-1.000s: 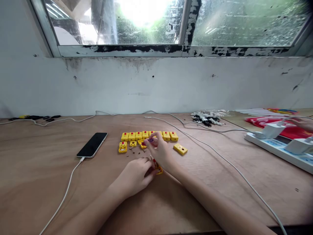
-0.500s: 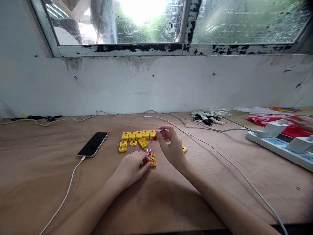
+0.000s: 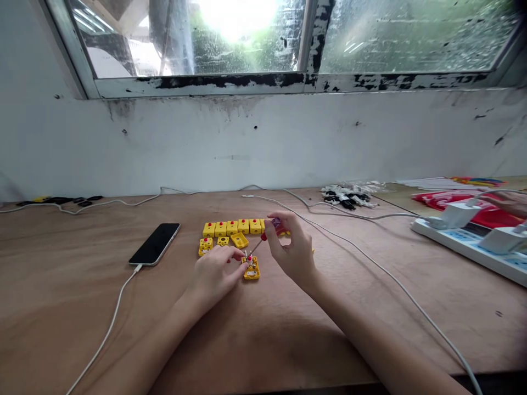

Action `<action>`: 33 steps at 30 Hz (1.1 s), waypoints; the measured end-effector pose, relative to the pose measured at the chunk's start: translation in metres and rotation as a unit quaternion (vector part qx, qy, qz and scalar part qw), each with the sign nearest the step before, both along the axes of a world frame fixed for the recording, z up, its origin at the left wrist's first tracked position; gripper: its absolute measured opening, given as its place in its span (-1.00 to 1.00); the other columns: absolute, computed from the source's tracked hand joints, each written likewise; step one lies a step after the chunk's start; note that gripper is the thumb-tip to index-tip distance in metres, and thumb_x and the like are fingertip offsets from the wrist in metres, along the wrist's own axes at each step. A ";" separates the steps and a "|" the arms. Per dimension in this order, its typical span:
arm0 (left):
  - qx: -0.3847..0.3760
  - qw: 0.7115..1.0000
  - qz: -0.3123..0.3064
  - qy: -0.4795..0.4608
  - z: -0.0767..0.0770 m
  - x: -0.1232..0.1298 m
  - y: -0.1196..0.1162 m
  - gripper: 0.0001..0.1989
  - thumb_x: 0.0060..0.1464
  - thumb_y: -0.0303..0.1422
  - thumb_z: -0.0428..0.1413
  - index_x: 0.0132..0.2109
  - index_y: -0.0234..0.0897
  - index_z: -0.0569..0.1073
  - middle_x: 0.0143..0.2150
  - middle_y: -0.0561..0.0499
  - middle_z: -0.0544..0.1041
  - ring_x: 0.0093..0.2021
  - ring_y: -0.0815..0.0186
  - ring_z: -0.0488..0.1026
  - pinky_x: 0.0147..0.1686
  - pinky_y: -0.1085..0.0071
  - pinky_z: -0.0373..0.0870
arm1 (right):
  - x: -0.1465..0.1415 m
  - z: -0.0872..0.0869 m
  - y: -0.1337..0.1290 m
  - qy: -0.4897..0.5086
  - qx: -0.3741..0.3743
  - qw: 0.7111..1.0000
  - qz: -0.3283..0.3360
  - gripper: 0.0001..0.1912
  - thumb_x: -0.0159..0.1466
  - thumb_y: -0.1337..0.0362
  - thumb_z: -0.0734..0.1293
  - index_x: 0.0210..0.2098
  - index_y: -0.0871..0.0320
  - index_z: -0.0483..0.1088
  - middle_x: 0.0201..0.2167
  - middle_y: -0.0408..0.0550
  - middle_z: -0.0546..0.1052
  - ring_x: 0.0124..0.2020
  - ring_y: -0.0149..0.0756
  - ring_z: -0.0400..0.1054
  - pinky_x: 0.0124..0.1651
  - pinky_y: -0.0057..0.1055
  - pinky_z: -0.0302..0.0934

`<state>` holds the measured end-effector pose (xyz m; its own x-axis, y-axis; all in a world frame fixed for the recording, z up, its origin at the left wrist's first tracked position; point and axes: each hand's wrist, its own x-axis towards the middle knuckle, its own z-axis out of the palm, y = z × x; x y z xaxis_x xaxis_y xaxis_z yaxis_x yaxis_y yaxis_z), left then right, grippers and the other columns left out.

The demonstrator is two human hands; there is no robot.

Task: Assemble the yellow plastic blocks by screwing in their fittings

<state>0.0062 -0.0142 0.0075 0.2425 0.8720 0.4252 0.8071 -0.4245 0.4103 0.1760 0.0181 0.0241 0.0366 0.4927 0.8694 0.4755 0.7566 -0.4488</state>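
My right hand [image 3: 293,248] is closed round the handle of a small screwdriver [image 3: 264,237] with a red-purple see-through grip. Its thin shaft slants down and left to an open yellow case [image 3: 252,273] on the table. Inside that case are a red button, white parts and small metal pieces, with thin prongs standing up at its far side. Thumb and fingers of my left hand [image 3: 216,274] pinch at the case's left edge near the red button. The exact contact of the screwdriver tip is too small to make out.
Beyond my hands runs a row of yellow boxes with red buttons [image 3: 232,226]. Nearer lie a yellow lid [image 3: 239,240] and another yellow case [image 3: 205,246]. A phone [image 3: 155,244] charges at left. White cables, a power strip [image 3: 473,241] and another person's hand [image 3: 510,204] are at right.
The screwdriver's shaft has come down to the open case and now points into it. My left fingers have shifted toward the case's far left side, uncovering more of its near part.
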 end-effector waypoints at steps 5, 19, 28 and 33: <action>-0.016 0.999 -0.029 0.006 -0.001 0.000 0.000 -0.91 0.10 -0.33 0.07 -0.28 -0.17 0.47 -0.30 0.09 0.56 -0.26 0.26 0.45 -0.28 0.37 0.33 | -0.001 -0.001 -0.003 -0.021 0.008 1.000 0.019 -0.93 0.27 0.30 0.21 -0.22 0.09 0.24 -0.50 -0.16 0.45 -0.52 -0.41 0.40 -0.45 -0.48 0.28; -0.104 0.993 -0.018 -0.049 -0.003 0.003 -0.003 -0.85 0.06 -0.26 0.10 -0.29 -0.17 0.52 -0.34 0.04 0.49 -0.38 0.29 0.39 -0.35 0.39 0.30 | -0.002 0.001 -0.008 -0.041 0.061 0.997 0.015 -0.91 0.26 0.36 0.22 -0.22 0.10 0.27 -0.47 -0.17 0.50 -0.53 -0.46 0.42 -0.46 -0.53 0.27; -0.137 0.988 -0.024 -0.074 -0.003 0.002 -0.003 -0.85 0.05 -0.27 0.09 -0.30 -0.20 0.51 -0.32 0.02 0.45 -0.36 0.29 0.41 -0.31 0.37 0.32 | -0.001 0.003 -0.008 -0.037 0.069 0.997 0.018 -0.91 0.25 0.37 0.24 -0.23 0.11 0.28 -0.48 -0.17 0.48 -0.54 -0.45 0.41 -0.45 -0.52 0.29; -0.153 0.984 -0.036 -0.081 -0.005 0.002 -0.003 -0.87 0.04 -0.27 0.09 -0.31 -0.18 0.50 -0.31 0.02 0.44 -0.35 0.30 0.43 -0.27 0.36 0.34 | -0.001 0.004 -0.009 -0.039 0.056 0.997 0.019 -0.92 0.26 0.37 0.22 -0.23 0.10 0.27 -0.48 -0.17 0.48 -0.54 -0.46 0.42 -0.45 -0.53 0.29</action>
<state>0.0080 -0.0171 0.0026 0.2595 0.9480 0.1840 0.6933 -0.3155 0.6479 0.1754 0.0093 0.0278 -0.0508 0.3917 0.9187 0.4756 0.8183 -0.3227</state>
